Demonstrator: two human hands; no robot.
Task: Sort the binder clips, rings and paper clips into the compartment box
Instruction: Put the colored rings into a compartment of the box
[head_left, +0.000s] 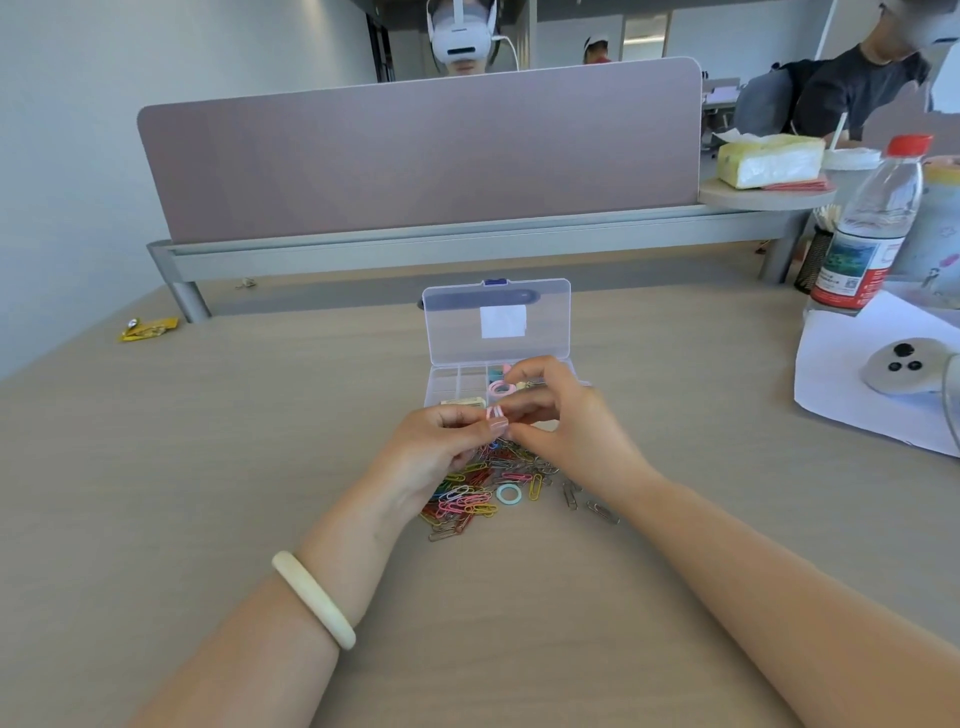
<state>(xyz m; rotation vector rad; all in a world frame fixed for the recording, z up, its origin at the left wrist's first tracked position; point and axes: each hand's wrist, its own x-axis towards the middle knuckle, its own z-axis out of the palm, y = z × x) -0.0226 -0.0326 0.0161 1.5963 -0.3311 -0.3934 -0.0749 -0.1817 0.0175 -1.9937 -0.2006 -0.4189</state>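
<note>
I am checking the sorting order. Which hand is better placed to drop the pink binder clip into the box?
Probably the right hand: it touches the pink binder clip and is nearest the compartment box. The left hand sits over the paper clips.

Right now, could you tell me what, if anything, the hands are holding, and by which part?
Both the left hand and right hand pinch a pink binder clip between fingertips, at its body; the wire handles stick up.
</note>
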